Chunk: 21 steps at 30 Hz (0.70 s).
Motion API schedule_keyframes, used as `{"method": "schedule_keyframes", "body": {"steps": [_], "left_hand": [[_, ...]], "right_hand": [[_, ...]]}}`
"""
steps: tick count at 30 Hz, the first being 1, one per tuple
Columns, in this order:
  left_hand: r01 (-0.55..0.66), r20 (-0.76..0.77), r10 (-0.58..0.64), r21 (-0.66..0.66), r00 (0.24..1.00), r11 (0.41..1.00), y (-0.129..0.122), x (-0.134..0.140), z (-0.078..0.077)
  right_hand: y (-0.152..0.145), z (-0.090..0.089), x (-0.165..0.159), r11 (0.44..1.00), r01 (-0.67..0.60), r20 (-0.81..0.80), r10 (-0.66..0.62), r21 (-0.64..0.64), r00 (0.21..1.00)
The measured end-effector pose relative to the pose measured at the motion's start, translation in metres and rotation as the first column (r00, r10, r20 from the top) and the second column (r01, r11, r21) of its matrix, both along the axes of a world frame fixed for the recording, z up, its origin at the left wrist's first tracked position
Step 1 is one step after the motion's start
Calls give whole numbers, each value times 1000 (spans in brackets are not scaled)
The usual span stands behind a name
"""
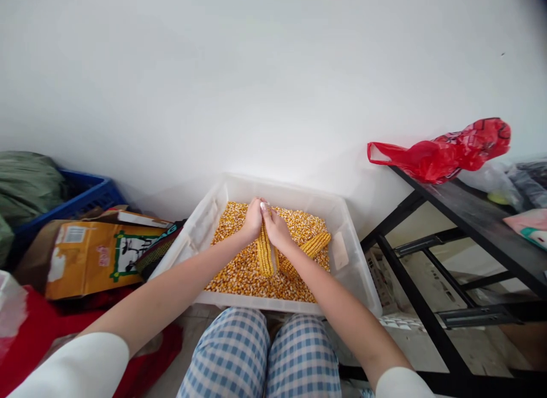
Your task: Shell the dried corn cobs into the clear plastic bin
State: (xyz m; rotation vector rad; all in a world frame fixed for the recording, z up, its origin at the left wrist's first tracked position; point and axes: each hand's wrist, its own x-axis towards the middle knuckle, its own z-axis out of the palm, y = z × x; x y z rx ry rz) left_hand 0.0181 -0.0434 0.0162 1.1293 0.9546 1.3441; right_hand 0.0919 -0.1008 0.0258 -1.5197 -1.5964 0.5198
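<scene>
Both hands meet around the upper end of an ear of corn (267, 258), over a clear plastic bin (282, 304). My left hand (253, 216) wraps it from the left. My right hand (276, 226) closes on it from the right, thumb pointing up along the top. A pale strip without kernels runs down the ear's right side. Beneath the hands lies a bed of loose yellow corn kernels (239, 272). Another ear of corn (315, 245) rests on the kernels to the right, with more corn partly hidden by my right forearm.
On the right stands a black metal rack (470, 210) with a red plastic bag (453, 153) on top. Leftward are an orange cardboard box (89, 261), a blue crate (85, 190) and a green sack (29, 184). A white wall (273, 90) rises behind the bin.
</scene>
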Motion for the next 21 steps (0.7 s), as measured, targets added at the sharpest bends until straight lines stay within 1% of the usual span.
{"method": "schedule_keyframes", "body": {"steps": [3, 7, 9, 12, 17, 21], "left_hand": [[-16, -2, 16, 35, 1000, 999, 0, 0, -2], [-57, -21, 58, 39, 998, 998, 2, -2, -7], [-70, -8, 70, 24, 998, 997, 3, -3, -9], [-51, 26, 51, -10, 998, 999, 3, -2, -10], [-43, 57, 48, -79, 997, 996, 3, -1, -9], [-57, 54, 61, -79, 997, 995, 3, 0, -10]], "right_hand": [[-1, 2, -2, 1000, 20, 6, -20, 11, 1000], [0, -1, -3, 1000, -17, 20, 17, 25, 1000], [1, -2, -2, 999, -32, 23, 32, 8, 999], [1, -3, -2, 1000, -17, 35, 18, -22, 999], [2, -3, -3, 998, 15, 114, -8, -61, 993], [7, -3, -6, 993, 67, 159, -51, -96, 986]]}}
